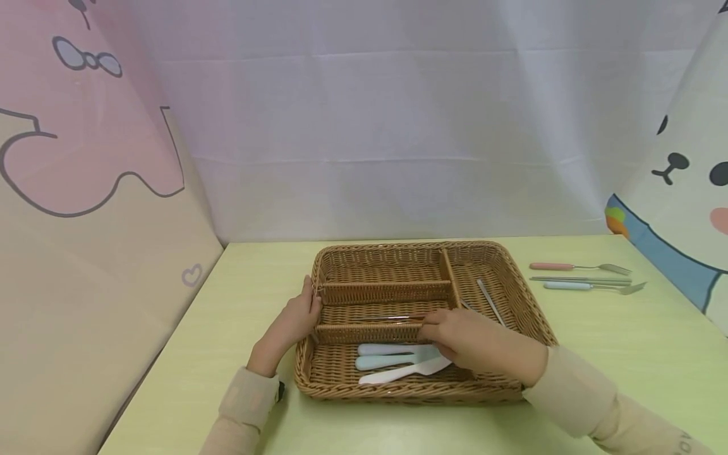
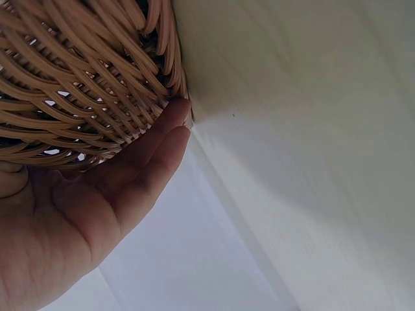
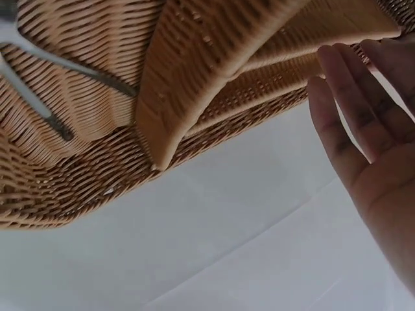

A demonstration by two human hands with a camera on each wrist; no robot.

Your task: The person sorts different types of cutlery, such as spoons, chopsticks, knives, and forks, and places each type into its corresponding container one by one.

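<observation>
A brown wicker basket with divided compartments sits on the table. My left hand holds its left side, the fingers lying along the outer wall in the left wrist view. My right hand reaches over the dividers with fingers extended; its fingertips are close to a divider edge in the right wrist view. Beneath it, thin silver utensils with a reddish-brown end lie in the middle compartment. The front compartment holds two pale blue-handled utensils and a white one, their right ends partly hidden by the hand.
Silver utensils lie in the right compartment. On the table right of the basket are a pink-handled utensil, slim chopsticks and a blue-handled fork. White and printed curtains surround the table's back and sides.
</observation>
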